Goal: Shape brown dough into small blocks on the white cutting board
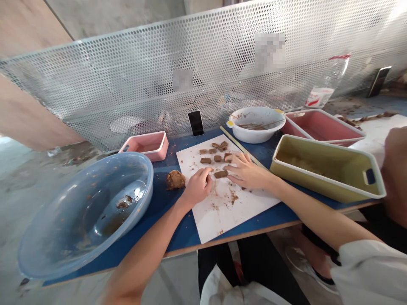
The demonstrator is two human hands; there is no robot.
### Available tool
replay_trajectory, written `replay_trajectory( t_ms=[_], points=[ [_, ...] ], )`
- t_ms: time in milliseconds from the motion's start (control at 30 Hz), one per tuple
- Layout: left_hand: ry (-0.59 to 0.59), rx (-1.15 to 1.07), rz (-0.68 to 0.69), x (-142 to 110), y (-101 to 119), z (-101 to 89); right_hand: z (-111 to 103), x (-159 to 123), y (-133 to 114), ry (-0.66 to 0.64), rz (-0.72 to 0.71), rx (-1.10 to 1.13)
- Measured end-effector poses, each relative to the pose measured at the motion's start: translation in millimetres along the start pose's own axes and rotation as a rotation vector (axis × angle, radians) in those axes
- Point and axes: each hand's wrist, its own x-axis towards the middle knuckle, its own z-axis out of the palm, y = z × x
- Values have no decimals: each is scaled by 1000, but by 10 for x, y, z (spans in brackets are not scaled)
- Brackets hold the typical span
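Observation:
My left hand (198, 186) rests at the left of the white sheet (208, 228), its fingers loosely bent, with a gap between thumb and index finger. Just beyond its fingertips lies a small brown clay-like block (220, 174). On the block's other side is my right hand (244, 171), fingers spread, one fingertip by the block's right end. Its index finger reaches another brown piece (227, 157), partly covered. Several similar blocks (205, 161) lie in rows farther up the sheet. A larger brown lump (175, 180) sits on the blue table left of the sheet.
A big blue basin (85, 203) stands at left, a pink bin (159, 146) behind it. A phone (195, 123) leans on the mesh screen (133, 51). At right are a white basin (257, 134), a pink container (324, 123), a green bin (324, 178) and another person's arm (396, 169).

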Motion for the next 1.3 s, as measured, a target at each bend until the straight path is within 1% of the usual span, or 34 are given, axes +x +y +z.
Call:
replay_trajectory(
  t_ms=[100, 233, 367, 500, 567, 667, 733, 867, 967, 1067, 1167, 1300],
  points=[
    [4, 5, 0, -4, 11, 1, 81, -6, -18, -68, -63, 12],
    [12, 3, 7, -2, 24, -2, 155, 8, -34, -113, -70, 42],
    [8, -5, 14, 5, 24, -1, 133, 31, -52, -119, -75, 85],
    [-1, 5, 6, 1, 23, -7, 84, 48, -91, -147, -83, 81],
    [-2, 0, 6, -4, 28, -11, 83, 60, -119, -148, -56, 69],
    [-1, -10, 8, -3, 40, -13, 93, 80, -154, -114, 4, 52],
    [3, 0, 24, 7, 48, -11, 95, 93, -173, -112, -2, 57],
    [25, 155, 18, 35, 65, -3, 85, 107, -195, -137, -28, 70],
    [0, 285, -50, 26, 98, 10, 68, 83, -154, -105, 36, 49],
    [-49, 336, -135, -20, 165, 44, 61, 18, -70, -84, 131, 55],
    [-81, 296, -171, -77, 242, 98, 69, -47, -8, -160, 184, 102],
    [-102, 270, -143, -120, 297, 160, 57, -83, 2, -282, 168, 169]
  ],
)
